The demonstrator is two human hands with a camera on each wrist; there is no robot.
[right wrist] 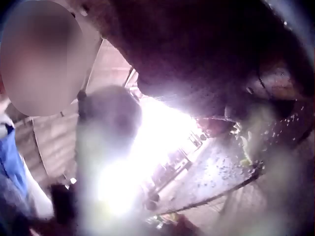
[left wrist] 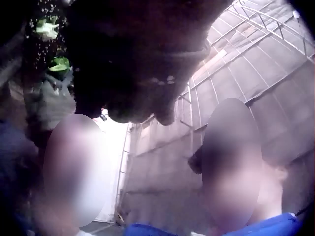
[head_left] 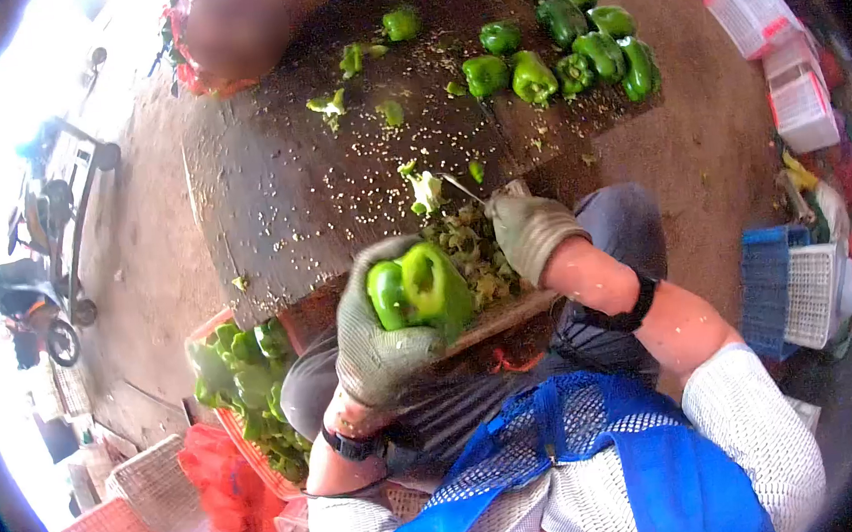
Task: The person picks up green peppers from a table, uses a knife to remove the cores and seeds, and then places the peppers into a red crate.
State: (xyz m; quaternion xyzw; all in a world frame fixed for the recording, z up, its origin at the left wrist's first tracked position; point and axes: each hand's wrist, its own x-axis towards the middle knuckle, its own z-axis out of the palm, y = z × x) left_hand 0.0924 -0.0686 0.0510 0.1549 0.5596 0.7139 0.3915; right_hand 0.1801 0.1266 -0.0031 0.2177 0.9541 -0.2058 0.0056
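While in left hand (head_left: pixel 382 344), pepper (head_left: pixel 418 289) beside right hand (head_left: pixel 528 230)

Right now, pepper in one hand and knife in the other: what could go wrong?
1. The left hand holds the green pepper in the air, off the board; a cut there could slip into that hand.
2. The right hand grips what looks like a thin knife close by, tip exposed.
3. The scrap pile sits at the board's near edge and may spill.
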